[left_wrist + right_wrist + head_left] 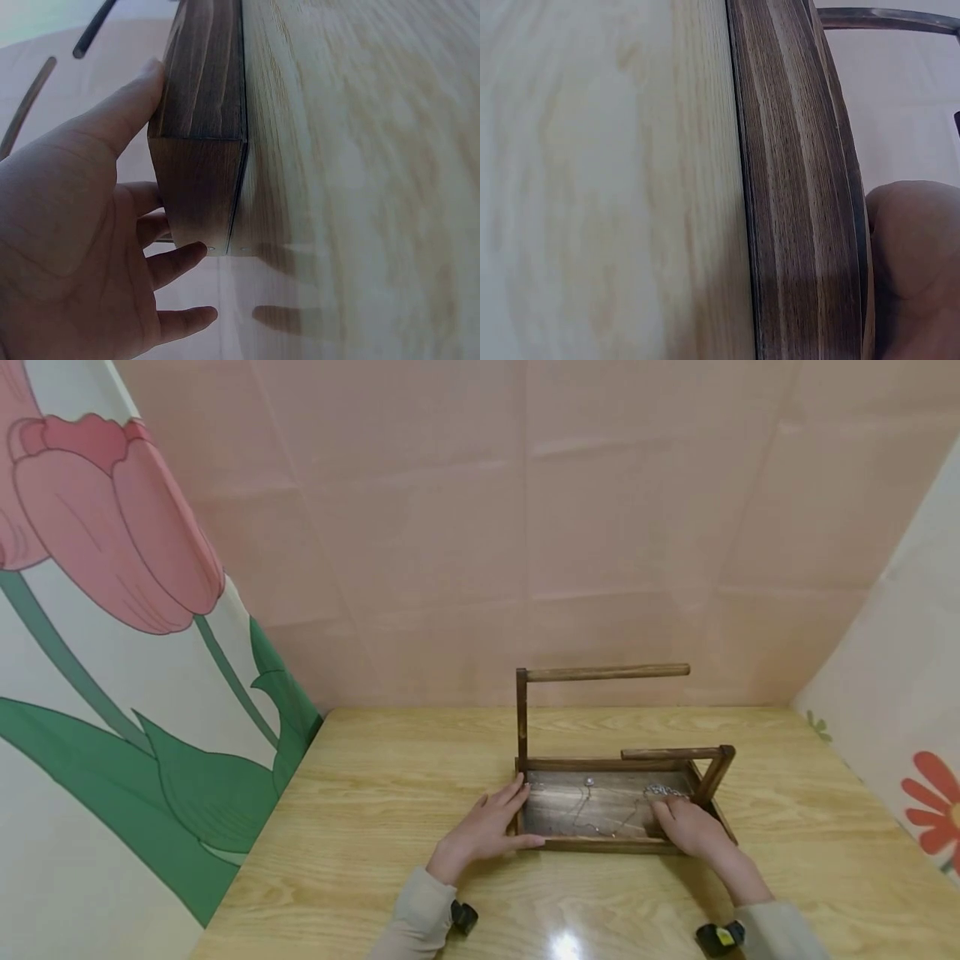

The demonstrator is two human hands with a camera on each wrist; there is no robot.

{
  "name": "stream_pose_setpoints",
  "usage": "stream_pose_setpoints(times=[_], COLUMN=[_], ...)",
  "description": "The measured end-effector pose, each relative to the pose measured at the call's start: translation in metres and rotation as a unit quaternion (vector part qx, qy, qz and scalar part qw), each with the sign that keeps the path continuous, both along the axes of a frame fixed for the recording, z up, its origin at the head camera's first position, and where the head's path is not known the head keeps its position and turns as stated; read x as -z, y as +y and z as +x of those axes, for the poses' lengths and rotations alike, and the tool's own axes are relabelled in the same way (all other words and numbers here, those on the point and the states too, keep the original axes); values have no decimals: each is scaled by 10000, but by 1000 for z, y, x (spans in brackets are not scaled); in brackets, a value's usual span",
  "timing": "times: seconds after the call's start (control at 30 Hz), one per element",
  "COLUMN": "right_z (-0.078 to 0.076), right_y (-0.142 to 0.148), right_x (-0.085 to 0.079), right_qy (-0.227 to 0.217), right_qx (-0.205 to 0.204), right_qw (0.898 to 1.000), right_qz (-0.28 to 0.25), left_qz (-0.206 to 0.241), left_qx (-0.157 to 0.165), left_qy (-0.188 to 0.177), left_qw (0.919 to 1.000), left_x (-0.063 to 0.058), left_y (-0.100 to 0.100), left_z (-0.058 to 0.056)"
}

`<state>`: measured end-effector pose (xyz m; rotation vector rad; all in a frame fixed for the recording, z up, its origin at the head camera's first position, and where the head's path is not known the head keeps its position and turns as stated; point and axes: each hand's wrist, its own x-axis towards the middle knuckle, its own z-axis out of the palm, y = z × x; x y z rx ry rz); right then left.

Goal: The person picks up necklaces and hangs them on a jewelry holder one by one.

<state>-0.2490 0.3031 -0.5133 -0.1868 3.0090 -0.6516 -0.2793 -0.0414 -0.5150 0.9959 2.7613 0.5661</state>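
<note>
A dark wooden tray [600, 843] stands on the table, with two upright posts bearing horizontal bars. My left hand [486, 827] rests at its left end, thumb along the front rim and fingers spread over the left wall. In the left wrist view the lower fingers [187, 321] stand out past the corner. My right hand [688, 827] reaches down into the tray's right end, fingertips hidden. Beside it lies a bunched silver chain [663, 790]. A thin necklace [587, 827] with a small pendant [589, 782] stretches across the tray floor. I cannot tell whether the right fingers hold a chain.
The taller bar [607, 673] rises from the tray's back left corner, and a lower bar [671, 753] from its right side. The light wood table [390, 777] ends at a pink cloth backdrop [420, 568]. Printed flower panels flank both sides.
</note>
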Motion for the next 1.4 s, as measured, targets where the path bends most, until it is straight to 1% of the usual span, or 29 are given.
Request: stream_pose_setpoints(times=[0.1,0.37,0.6,0.7,0.8,0.97,1.17,1.27,1.33,1.4], right_z=[0,-2,-2,-3,-3,-3,-4,-4,-4,-4], right_y=[0,2,2,2,1,3,3,3,2,2], right_x=[1,5,7,5,5,6,4,2,-1,-5], right_qy=[24,288,455,530,752,1228,1538,1698,1726,1629], right_qx=[39,135,289,266,200,124,327,299,233,220], right_qw=[10000,9990,9970,9965,9951,9896,9819,9778,9760,9754], right_qz=[-62,-310,-551,-581,-605,-735,-1059,-1188,-1310,-1467], left_qz=[23,38,68,40,23,14,14,5,-4,11], left_qx=[11,22,22,22,19,24,39,51,47,44], left_qy=[-62,-58,-124,-101,-66,-60,-49,-66,-87,-114], left_qw=[10000,10000,9999,9999,10000,10000,10000,10000,10000,9999], left_x=[0,3,1,1,1,0,1,0,0,0], left_y=[-1,-1,-1,-1,0,0,-1,-1,-1,-1], left_z=[0,-1,-1,-1,-1,0,-1,-1,-1,-1])
